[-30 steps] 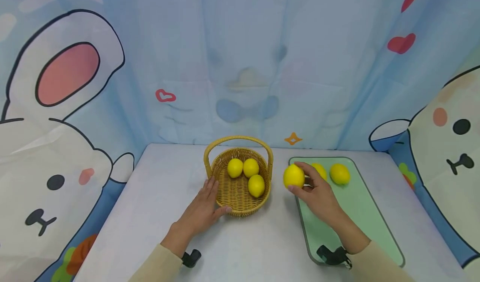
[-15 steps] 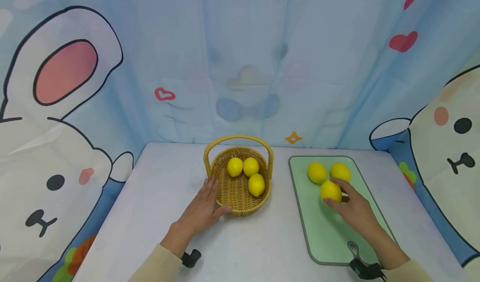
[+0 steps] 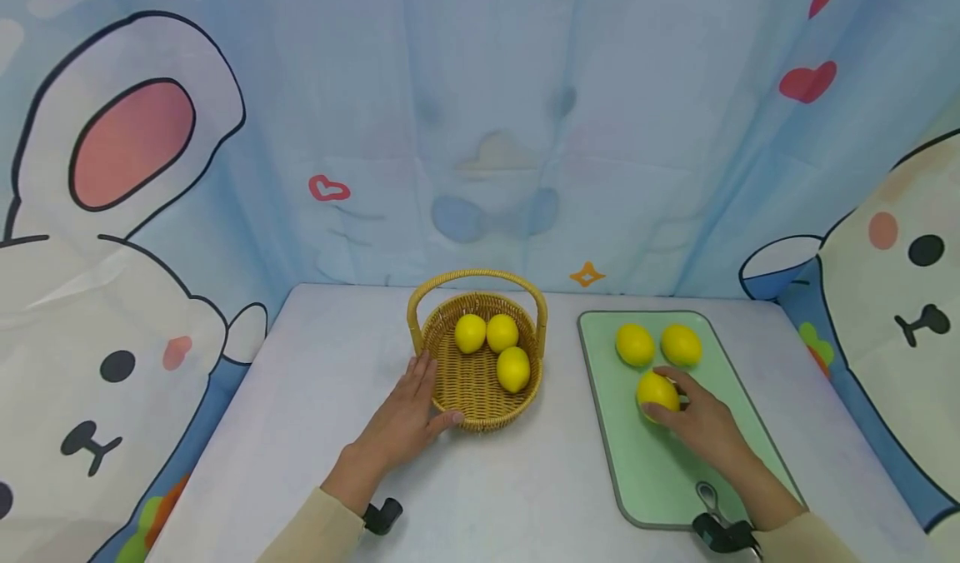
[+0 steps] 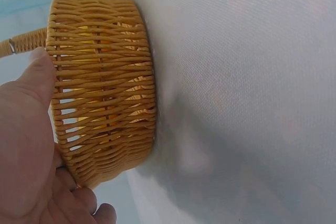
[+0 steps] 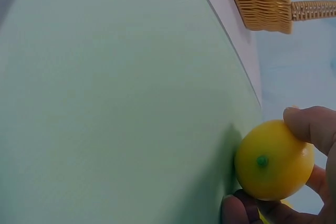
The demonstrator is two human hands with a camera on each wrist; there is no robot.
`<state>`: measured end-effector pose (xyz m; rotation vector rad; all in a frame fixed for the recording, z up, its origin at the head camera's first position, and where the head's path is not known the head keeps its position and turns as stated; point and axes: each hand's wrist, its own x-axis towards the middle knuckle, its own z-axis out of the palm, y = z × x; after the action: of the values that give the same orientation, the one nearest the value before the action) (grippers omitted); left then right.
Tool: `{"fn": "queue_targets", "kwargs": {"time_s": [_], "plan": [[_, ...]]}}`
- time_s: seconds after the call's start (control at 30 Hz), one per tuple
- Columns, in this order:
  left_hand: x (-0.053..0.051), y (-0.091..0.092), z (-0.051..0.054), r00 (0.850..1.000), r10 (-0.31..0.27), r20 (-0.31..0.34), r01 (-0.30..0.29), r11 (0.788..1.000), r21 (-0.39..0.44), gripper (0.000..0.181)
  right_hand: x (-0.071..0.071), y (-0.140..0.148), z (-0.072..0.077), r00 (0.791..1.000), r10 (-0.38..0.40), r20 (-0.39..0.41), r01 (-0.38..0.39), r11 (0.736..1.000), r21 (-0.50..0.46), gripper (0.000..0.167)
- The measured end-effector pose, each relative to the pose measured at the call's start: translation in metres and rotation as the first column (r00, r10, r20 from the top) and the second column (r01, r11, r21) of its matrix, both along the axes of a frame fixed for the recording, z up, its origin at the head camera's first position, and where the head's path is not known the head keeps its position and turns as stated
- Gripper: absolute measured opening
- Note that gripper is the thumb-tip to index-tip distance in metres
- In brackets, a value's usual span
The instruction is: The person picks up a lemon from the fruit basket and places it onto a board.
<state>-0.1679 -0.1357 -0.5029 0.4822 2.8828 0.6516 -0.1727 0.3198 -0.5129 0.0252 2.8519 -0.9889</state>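
My right hand (image 3: 705, 426) grips a yellow lemon (image 3: 657, 390) between thumb and fingers at the green tray. In the right wrist view the lemon (image 5: 273, 160) shows its green stem spot, close against the tray surface; whether it bears on it I cannot tell. Two more lemons, one on the left (image 3: 635, 345) and one on the right (image 3: 681, 345), lie farther back on the tray (image 3: 637, 484). My left hand (image 3: 401, 421) rests on the near left rim of a wicker basket (image 3: 468, 405), fingers straight and thumb spread. Inside the basket lie three lemons (image 3: 513, 370).
The basket's tall handle (image 3: 477, 275) arches over its far side. A white table (image 3: 525, 496) carries basket and tray, with a gap between them. Behind hangs a blue cartoon curtain (image 3: 637, 130). A dark strap with a metal loop (image 3: 708, 496) hangs at my right wrist.
My right hand has carried the lemon from beside the basket rightward over the tray, then lower and slightly nearer. The left hand and the basket have stayed put.
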Motion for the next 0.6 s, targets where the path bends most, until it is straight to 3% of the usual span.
{"fn": "queue_targets", "kwargs": {"time_s": [0.6], "plan": [[0.0033,0.0003,0.0045,1.000,0.004,0.001,-0.004,1.000,0.009,0.100,-0.0024,0.0029,0.0029,1.000,0.007,0.016,-0.007,1.000,0.000,0.087]]}}
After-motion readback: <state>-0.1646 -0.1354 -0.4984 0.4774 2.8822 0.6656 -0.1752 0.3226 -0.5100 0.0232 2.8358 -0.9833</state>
